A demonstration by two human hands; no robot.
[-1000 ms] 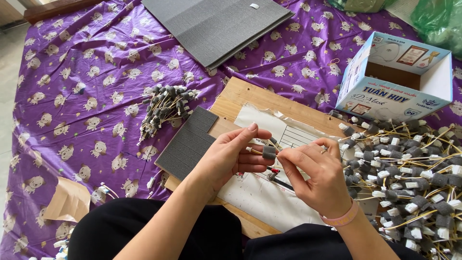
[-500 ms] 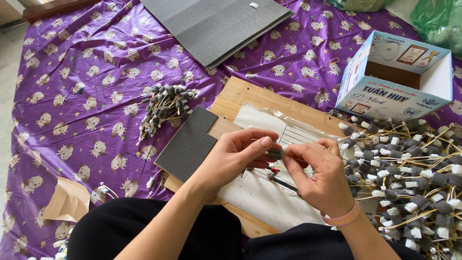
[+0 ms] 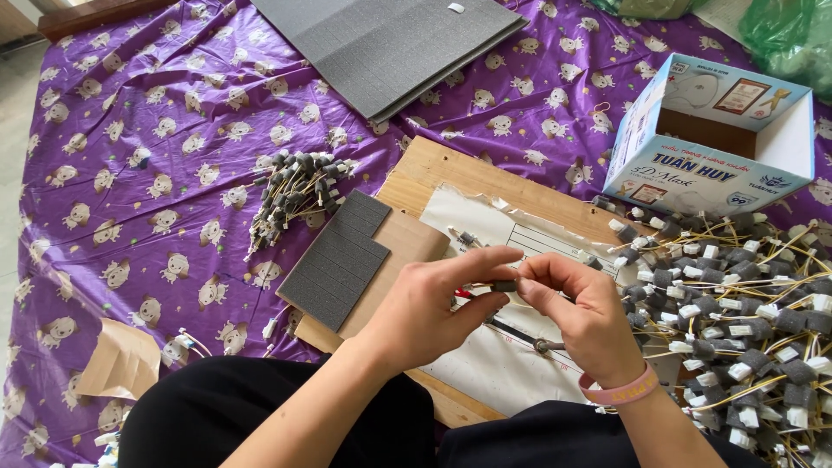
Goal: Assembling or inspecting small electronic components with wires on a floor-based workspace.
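Observation:
My left hand (image 3: 433, 308) and my right hand (image 3: 581, 308) meet over a wooden board (image 3: 429, 173) and pinch one small grey foam-wrapped connector (image 3: 503, 285) between their fingertips. A pink band circles my right wrist. Under the hands lies a white paper sheet (image 3: 485, 225) with scissors (image 3: 529, 338) partly hidden. A sheet of small grey foam squares (image 3: 338, 260) rests on the board's left side, close to my left hand.
A big heap of wired connectors with grey foam (image 3: 745, 329) lies at the right. A smaller bundle of finished pieces (image 3: 290, 195) sits on the purple patterned cloth (image 3: 156, 156). Large grey foam sheets (image 3: 390, 43) lie at the top, an open cardboard box (image 3: 719, 139) at upper right.
My hands have shifted slightly and turned the small connector between the fingertips; both keep hold of it. Nothing else has moved.

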